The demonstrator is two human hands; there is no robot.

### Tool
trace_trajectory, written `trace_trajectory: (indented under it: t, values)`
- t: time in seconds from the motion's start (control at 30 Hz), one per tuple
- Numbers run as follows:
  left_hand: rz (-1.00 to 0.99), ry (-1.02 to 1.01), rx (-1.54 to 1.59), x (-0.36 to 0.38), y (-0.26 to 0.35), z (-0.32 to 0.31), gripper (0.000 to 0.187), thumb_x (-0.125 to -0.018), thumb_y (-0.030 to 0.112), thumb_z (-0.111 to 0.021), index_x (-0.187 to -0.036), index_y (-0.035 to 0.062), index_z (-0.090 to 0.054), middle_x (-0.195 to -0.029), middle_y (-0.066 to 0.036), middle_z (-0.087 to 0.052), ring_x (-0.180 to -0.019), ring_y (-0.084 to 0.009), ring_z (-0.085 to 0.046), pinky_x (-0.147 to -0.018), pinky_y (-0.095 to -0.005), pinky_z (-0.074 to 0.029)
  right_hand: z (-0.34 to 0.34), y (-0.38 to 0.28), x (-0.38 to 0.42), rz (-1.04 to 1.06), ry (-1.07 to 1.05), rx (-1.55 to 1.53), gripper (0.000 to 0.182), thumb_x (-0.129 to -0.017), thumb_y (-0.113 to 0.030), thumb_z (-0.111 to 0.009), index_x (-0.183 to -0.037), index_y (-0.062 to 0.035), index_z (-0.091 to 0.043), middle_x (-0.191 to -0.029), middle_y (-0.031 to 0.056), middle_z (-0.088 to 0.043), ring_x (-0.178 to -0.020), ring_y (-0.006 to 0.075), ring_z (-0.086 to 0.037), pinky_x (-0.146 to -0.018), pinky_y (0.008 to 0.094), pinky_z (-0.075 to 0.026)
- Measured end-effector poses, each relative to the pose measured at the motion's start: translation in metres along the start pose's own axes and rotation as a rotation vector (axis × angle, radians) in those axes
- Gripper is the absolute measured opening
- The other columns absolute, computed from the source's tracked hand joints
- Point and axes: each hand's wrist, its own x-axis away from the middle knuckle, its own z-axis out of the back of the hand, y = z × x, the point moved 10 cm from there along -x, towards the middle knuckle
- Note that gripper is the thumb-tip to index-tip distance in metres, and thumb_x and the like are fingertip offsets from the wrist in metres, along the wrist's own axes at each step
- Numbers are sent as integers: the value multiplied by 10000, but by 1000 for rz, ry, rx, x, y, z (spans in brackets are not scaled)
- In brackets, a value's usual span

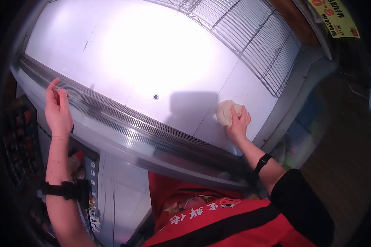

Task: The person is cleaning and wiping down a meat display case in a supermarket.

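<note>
A pale, bunched cloth [224, 113] lies against the white panel at the right, under my right hand [239, 123], whose fingers are curled over it. At the left, my left hand [57, 108] is raised near the slotted metal strip, its index finger extended and the others partly bent, with nothing held. The white panel [185, 74] has a small round hole and a bright glare across its middle. A black band circles each forearm.
A wire rack [251, 37] stands along the upper right. The slotted metal strip [123, 117] and rounded metal edge cross in front of me. A yellow price sign [338, 18] hangs at the top right. Dark shelves with packaged items are at the lower left.
</note>
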Motion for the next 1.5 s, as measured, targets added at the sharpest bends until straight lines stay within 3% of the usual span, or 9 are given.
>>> trace_trajectory:
  t: [0.2,0.3,0.4,0.5,0.8,1.1,1.27,1.4,1.5]
  values:
    - [-15,-2,-2,-1,-2,0,352,-1034,142,-493,-1374,50,-493,-869,11,-533,-809,-71,-503,-786,-207,-427,-33,-50,84,788,-353,139,513,-746,-129,-691,-1226,-308,-657,-1470,113,-394,-1370,464,-298,-1072,551,-391]
    - [-46,-7,12,-2,-4,1,354,-1035,147,-493,-1376,52,-492,-866,9,-532,-810,-67,-501,-786,-205,-427,-19,-7,91,570,-404,-86,461,-730,-192,-681,-1172,-321,-683,-1444,108,-414,-1351,432,-344,-1021,548,-426]
    - [-12,-9,-2,0,2,0,357,-1037,151,-491,-1379,48,-489,-864,9,-530,-812,-65,-500,-787,-203,-425,-26,31,123,710,-531,291,369,-758,-212,-678,-1109,-322,-708,-1408,107,-454,-1318,424,-381,-936,584,-448]
    - [2,-1,-15,0,2,1,354,-1039,151,-489,-1376,43,-492,-863,8,-527,-818,-69,-502,-793,-206,-426,-32,63,141,596,-734,461,291,-815,-224,-653,-1100,-234,-714,-1381,122,-490,-1267,419,-432,-872,592,-458]
    - [-62,-18,54,-1,2,0,358,-1043,173,-490,-1370,27,-501,-862,16,-530,-851,-69,-517,-836,-208,-426,-106,97,156,409,-1507,1442,479,-817,-307,-741,-1271,-168,-675,-1394,110,-539,-1248,395,-454,-796,597,-495]
    - [-86,4,-70,0,3,2,359,-1042,171,-501,-1376,38,-507,-870,12,-544,-852,-65,-527,-851,-206,-432,-79,109,102,332,-1378,1183,496,-760,-383,-755,-1216,-196,-710,-1300,63,-635,-1232,315,-507,-946,657,-357]
    - [-93,22,5,0,0,2,357,-1041,161,-504,-1377,39,-507,-880,23,-532,-835,-49,-507,-828,-189,-420,-30,144,3,-5,-1494,869,526,-714,-282,-771,-1231,-247,-687,-1348,65,-594,-1297,300,-485,-959,587,-406]
    - [-91,12,20,-1,-5,2,359,-1041,162,-507,-1376,35,-506,-862,33,-504,-811,-43,-481,-806,-183,-411,56,121,-104,-202,-887,839,521,-697,-219,-734,-1216,-247,-692,-1299,80,-613,-1273,305,-480,-949,549,-412]
    - [-89,9,15,0,-9,2,359,-1042,164,-507,-1377,36,-506,-858,36,-494,-807,-43,-471,-805,-181,-406,65,123,-119,-191,-674,944,440,-778,-220,-674,-1216,-194,-691,-1295,83,-617,-1276,313,-443,-976,561,-353]
